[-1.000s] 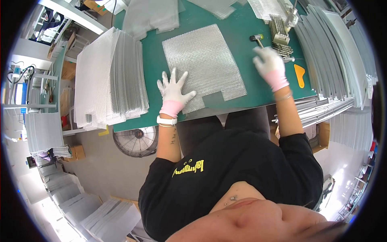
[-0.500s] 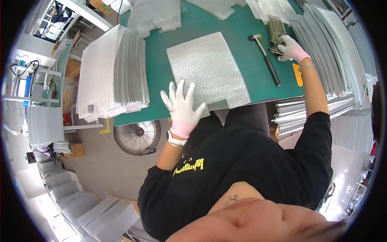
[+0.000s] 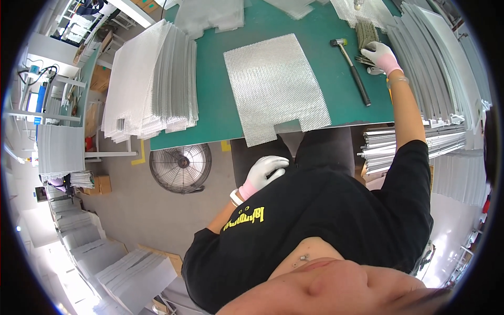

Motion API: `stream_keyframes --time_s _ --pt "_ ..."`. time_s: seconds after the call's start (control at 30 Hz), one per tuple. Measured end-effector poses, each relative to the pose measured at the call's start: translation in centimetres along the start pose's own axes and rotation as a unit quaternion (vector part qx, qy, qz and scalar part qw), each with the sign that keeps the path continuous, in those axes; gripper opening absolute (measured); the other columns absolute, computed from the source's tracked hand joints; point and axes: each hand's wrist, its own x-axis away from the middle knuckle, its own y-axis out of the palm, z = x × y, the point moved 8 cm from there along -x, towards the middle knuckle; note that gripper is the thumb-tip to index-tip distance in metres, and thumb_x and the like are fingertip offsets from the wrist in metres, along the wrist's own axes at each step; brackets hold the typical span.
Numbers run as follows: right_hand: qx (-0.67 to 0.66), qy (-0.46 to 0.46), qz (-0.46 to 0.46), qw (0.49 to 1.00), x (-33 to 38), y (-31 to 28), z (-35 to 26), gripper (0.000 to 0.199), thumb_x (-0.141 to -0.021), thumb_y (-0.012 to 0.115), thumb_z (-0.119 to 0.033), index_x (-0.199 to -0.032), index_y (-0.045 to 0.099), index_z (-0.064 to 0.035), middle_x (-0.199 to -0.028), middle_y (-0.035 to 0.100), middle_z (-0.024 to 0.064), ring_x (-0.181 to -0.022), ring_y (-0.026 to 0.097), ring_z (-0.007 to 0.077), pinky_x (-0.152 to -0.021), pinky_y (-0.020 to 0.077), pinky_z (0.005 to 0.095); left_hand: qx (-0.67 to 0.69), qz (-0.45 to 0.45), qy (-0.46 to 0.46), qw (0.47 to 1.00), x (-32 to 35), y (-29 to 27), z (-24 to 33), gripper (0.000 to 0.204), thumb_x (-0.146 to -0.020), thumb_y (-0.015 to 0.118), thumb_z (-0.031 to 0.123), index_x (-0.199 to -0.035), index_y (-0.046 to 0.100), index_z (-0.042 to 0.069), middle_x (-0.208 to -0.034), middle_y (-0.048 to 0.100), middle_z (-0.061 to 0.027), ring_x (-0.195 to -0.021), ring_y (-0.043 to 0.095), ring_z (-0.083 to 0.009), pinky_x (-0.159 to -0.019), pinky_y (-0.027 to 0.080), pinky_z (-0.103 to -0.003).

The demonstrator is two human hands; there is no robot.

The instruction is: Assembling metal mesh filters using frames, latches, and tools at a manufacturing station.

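A silvery mesh sheet [image 3: 275, 86] with a notch cut in its near edge lies flat on the green table [image 3: 215, 105]. My left hand [image 3: 264, 172], in a white glove with a pink cuff, hangs below the table edge against my black shirt, fingers loosely curled and holding nothing. My right hand [image 3: 380, 55], gloved the same way, reaches to the far right of the table and rests on a small pile of metal pieces [image 3: 367, 35]. Whether it grips any of them is unclear. A hammer [image 3: 353, 71] with a black handle lies just left of that hand.
A tall stack of mesh sheets [image 3: 152, 81] fills the table's left side. Long grey metal profiles [image 3: 436, 68] are stacked along the right. A round floor fan [image 3: 180, 168] stands under the table's near edge. More stacked sheets stand on the floor at lower left [image 3: 131, 273].
My left hand has come off the mesh sheet and dropped below the table edge to my body. My right hand moved from the sheet's right side out to the metal pieces at far right.
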Motion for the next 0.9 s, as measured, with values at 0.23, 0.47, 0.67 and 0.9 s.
stream_keyframes --time_s 0.23,0.47,0.67,0.9 --pt "0.008 -0.039 0.207 0.978 0.0 -3.3 0.0 0.032 -0.093 0.058 -0.034 -0.108 0.071 -0.008 -0.104 0.07 0.0157 -0.099 0.065 0.0355 -0.089 0.051 0.0423 0.082 0.023 -0.049 0.995 -1.5 0.5 -0.2 0.022 -0.088 0.06 0.005 -0.108 0.067 0.001 -0.111 0.068 -0.0138 -0.105 0.065 -0.0281 -0.094 0.051 -0.036" --pt "-0.015 0.06 -0.029 0.998 1.0 0.0 0.2 0.038 -0.084 0.059 -0.032 -0.113 0.07 -0.0084 -0.111 0.069 0.0175 -0.102 0.066 0.0344 -0.095 0.0498 0.0394 0.106 -0.009 -0.065 0.992 -2.3 1.8 0.1 0.022 -0.089 0.059 0.007 -0.109 0.066 0.0 -0.11 0.067 -0.0143 -0.105 0.065 -0.0283 -0.095 0.05 -0.036" --pt "-0.04 -0.011 0.136 0.99 -0.2 -1.6 1.8 0.039 -0.093 0.059 -0.04 -0.114 0.07 -0.0091 -0.109 0.069 0.0188 -0.103 0.066 0.0348 -0.093 0.0499 0.0392 0.109 -0.039 -0.06 0.991 -2.9 2.6 0.2 0.025 -0.091 0.058 0.009 -0.113 0.065 0.0 -0.112 0.066 -0.0139 -0.107 0.063 -0.0271 -0.096 0.049 -0.035" --pt "-0.392 -0.024 0.256 0.884 4.6 -4.4 0.6 0.041 -0.096 0.064 -0.033 -0.116 0.068 0.0021 -0.104 0.072 0.0089 -0.092 0.065 0.0134 -0.086 0.05 0.0285 0.182 -0.021 -0.13 0.975 -2.0 2.6 -1.5 0.024 -0.095 0.054 0.011 -0.113 0.065 -0.001 -0.115 0.066 -0.0111 -0.107 0.063 -0.0202 -0.096 0.049 -0.033"
